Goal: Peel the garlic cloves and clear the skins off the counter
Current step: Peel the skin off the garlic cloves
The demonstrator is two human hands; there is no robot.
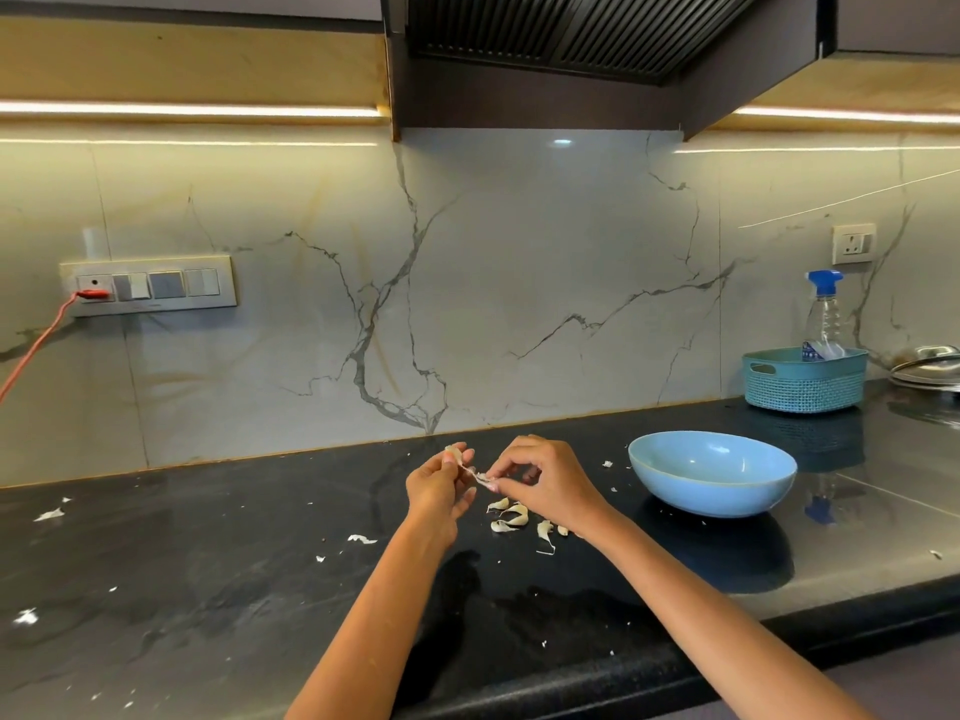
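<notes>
My left hand [439, 485] holds a garlic clove [455, 453] up above the black counter [218, 579]. My right hand [540, 480] pinches a strip of papery skin [480, 478] that stretches from the clove. Below the hands lie several curled garlic skins [511, 518] in a small heap. White skin flakes [49, 514] are scattered over the left side of the counter. A light blue bowl [711, 478] stands to the right of my right hand; its inside shows no contents from here.
A teal basket [804, 379] with a spray bottle [825, 314] stands at the back right, beside a pot lid [930, 363]. A switch panel [150, 285] with a red cable [31, 350] is on the marble wall at left. The counter's front edge runs below my forearms.
</notes>
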